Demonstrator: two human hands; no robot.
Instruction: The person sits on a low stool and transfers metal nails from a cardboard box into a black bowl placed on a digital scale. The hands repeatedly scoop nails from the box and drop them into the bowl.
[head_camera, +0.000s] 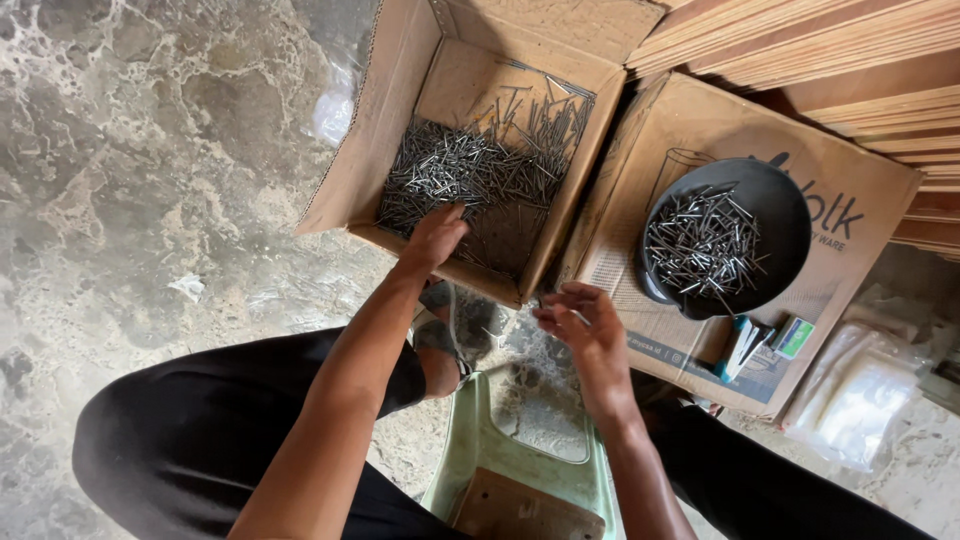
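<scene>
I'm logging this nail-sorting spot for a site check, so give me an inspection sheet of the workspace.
Surface: mottled stone floor.
Job's things: open cardboard box holding loose nails; black bowl of nails on a flat carton.
Clutter: clear plastic bags, small packets, paper scrap.
Grippers: left hand reaching into the nails; right hand pinching something small, too small to tell.
Cables: nothing seen.
Surroundings: stacked wooden boards, green plastic stool.
</scene>
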